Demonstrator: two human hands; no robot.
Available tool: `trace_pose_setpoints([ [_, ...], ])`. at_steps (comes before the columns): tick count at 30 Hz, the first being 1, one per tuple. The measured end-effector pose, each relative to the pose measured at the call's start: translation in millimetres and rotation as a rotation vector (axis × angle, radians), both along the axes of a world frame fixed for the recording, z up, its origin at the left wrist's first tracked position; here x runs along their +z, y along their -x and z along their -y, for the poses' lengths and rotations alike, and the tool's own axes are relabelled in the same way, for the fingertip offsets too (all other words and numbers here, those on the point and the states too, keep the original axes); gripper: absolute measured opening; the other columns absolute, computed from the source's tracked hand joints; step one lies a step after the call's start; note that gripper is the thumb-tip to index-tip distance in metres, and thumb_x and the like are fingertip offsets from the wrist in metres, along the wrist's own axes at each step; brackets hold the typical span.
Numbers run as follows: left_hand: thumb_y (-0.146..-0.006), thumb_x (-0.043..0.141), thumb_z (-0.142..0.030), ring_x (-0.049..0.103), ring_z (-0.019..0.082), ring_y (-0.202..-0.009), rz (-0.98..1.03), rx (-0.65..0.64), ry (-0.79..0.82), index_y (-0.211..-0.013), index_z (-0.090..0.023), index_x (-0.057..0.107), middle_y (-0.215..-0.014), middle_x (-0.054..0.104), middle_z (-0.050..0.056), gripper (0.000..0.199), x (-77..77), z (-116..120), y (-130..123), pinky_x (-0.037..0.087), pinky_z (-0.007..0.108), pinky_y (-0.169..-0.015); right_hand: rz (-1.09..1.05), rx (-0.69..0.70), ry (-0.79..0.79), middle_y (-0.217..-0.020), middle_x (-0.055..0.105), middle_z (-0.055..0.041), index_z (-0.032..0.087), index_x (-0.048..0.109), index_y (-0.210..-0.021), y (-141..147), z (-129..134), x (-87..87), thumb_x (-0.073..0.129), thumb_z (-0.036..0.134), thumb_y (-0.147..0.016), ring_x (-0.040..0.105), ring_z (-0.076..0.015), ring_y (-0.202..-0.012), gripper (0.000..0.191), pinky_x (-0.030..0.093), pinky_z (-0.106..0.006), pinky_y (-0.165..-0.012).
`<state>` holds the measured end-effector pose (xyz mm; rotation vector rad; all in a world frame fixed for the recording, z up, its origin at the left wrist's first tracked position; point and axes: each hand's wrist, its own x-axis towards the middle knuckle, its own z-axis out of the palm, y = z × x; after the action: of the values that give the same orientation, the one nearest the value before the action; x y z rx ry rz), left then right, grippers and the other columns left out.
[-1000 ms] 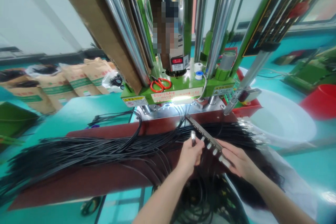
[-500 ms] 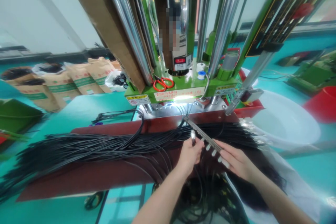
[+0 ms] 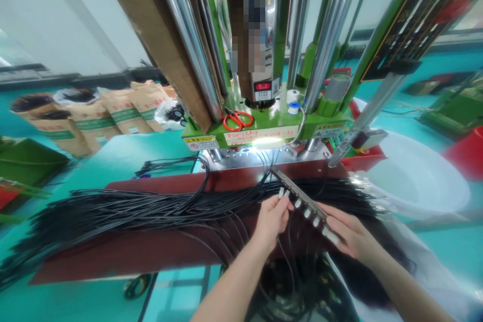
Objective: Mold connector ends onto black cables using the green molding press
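Where 1 silvery tip showed 0.5 seconds ago, 2 silvery tips [image 3: 284, 192] now show at the pinching left hand [image 3: 274, 219]. The right hand [image 3: 352, 234] grips the metal bar [image 3: 300, 192], right of lower centre; handling there seems unfinished.

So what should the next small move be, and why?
Probably ease the metal end in the left hand toward the bar: it sits close beside it, similar metal ends line the bar's near edge, and the right hand holds the bar's near end.
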<state>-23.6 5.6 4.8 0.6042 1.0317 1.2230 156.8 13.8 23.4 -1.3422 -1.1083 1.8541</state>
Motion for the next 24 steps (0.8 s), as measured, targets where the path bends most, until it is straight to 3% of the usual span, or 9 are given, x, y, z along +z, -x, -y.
trace_pose_setpoints([
  [5,-0.068,0.061,-0.046,0.017,0.001,-0.024,0.088,-0.023,0.037,-0.052,-0.015,0.046,-0.028,0.027,-0.010,0.037,5.5,-0.5,4.3,0.009,0.017,-0.029,-0.007,0.031,-0.036,-0.103,0.063,-0.0076,0.022,0.061,-0.111,-1.0,-0.8,-3.3,0.064,0.046,-0.070,0.057,-0.0160,-0.077,0.047,0.044,-0.021,-0.055],
  [19,-0.063,0.063,-0.050,0.018,0.001,-0.025,0.041,-0.035,0.027,-0.049,-0.016,0.044,-0.029,0.027,-0.010,0.041,4.0,0.6,4.6,0.011,0.017,-0.029,0.006,0.039,-0.036,-0.106,0.063,-0.0062,0.024,0.060,-0.111,-2.4,0.7,-4.7,0.063,0.045,-0.071,0.058,-0.0176,-0.083,0.044,0.045,-0.021,-0.055],
  [24,-0.064,0.061,-0.050,0.018,0.001,-0.026,-0.022,0.000,0.029,-0.048,-0.016,0.043,-0.030,0.028,-0.010,0.042,-2.5,-0.5,3.5,0.009,0.017,-0.030,0.036,0.133,-0.180,-0.106,0.062,-0.0105,0.020,0.060,-0.114,-4.8,-4.5,-8.5,0.062,0.049,-0.071,0.056,-0.0242,-0.094,0.051,0.048,-0.034,-0.075],
])
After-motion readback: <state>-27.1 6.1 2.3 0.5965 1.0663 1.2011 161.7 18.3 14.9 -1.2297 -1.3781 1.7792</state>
